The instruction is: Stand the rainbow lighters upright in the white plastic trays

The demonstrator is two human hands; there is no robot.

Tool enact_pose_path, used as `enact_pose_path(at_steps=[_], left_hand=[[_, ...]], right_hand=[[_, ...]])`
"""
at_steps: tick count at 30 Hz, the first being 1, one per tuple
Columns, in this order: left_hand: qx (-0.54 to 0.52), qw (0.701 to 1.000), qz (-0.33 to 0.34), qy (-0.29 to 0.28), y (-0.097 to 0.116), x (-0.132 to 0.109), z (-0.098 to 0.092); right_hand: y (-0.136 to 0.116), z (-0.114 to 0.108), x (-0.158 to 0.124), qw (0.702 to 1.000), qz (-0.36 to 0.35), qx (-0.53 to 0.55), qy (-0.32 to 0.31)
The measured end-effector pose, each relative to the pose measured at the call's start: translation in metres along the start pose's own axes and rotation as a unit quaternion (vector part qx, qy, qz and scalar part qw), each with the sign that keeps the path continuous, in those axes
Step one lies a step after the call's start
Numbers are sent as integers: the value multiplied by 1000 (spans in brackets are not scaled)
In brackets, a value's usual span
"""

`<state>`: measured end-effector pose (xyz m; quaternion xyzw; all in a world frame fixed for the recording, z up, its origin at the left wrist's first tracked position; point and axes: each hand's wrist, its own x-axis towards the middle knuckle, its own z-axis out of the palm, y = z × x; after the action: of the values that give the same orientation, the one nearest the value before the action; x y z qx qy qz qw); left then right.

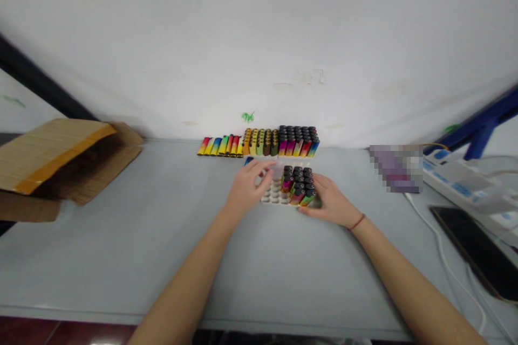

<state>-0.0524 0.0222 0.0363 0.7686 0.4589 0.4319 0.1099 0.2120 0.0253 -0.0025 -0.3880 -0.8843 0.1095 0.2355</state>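
no wording can be read anywhere: the lighters (289, 188) show no legible print, the blue markings on the white power strip (461, 183) are too blurred to make out, the pixelated packet (396, 168) shows nothing readable, and the green scribble on the wall (248, 116) forms no clear letters or numbers.

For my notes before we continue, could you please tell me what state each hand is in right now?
Left hand: half open over the tray; cannot tell if it holds anything.
Right hand: open, fingers against the tray's edge.
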Motion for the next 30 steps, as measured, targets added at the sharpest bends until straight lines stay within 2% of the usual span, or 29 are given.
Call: enact_pose_path(at_steps=[2, 4, 9, 13, 16, 19, 21, 25, 27, 30], left_hand=[[57, 993, -91, 50, -13, 0, -2], [120, 980, -142, 63, -28, -1, -4], [206, 971, -122, -4, -53, -7, -1], [195, 971, -134, -47, -51, -9, -1], [174, 971, -156, -47, -47, -7, -3], [108, 974, -199, -6, -43, -3, -4], [27, 966, -256, 19, -41, 0, -3], [-195, 910, -362, 53, -34, 7, 1], [-279, 887, -361, 72, -28, 8, 3], [-337, 876, -332, 98, -16, 10, 4]], right_hand=[[1, 1, 0, 1000, -1, -2, 2], [2, 2, 0, 1000, -1, -4, 3], [2, 3, -1, 1000, -2, -6, 4], [2, 1, -1, 1000, 0, -7, 1], [2, 2, -1, 1000, -1, -3, 1], [3, 2, -1, 1000, 1, 0, 3], [3, 2, -1, 1000, 3, -2, 0], [2, 2, -1, 1000, 1, -6, -2], [2, 2, -1, 1000, 0, -5, 0], [1, 1, -1, 1000, 1, -4, -1]])
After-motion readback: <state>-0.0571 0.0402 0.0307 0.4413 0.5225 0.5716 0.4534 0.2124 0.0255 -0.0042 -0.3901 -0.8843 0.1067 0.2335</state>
